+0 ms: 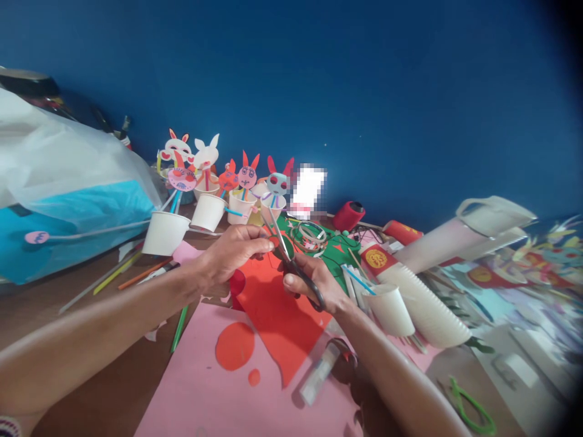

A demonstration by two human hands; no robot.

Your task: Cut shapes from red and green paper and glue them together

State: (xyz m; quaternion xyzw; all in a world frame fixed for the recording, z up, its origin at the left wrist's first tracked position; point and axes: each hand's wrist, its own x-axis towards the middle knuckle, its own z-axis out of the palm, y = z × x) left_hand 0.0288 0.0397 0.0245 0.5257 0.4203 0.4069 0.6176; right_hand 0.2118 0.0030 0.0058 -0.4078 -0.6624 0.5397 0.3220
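My right hand (314,282) is closed around the black handles of a pair of scissors (283,246), whose blades point up and away and look slightly apart. Beside the blades, my left hand (239,252) is pinched, thumb against fingers; what it holds is too small to make out. Beneath both hands lies a sheet of red-orange paper (282,321), partly over a pink sheet (191,370). An orange paper circle (234,346) and a smaller orange piece (254,377) rest on the pink sheet. A clear tube with a dark end (319,375) lies near my right forearm.
Paper cups (166,233) bearing rabbit-faced paper figures (248,176) stand along the blue wall. Stacked paper cups (423,297), a single cup (389,309) and a pitcher (446,240) are at right. Green paper (339,243) lies behind my hands. A plastic bag (77,164) fills the left.
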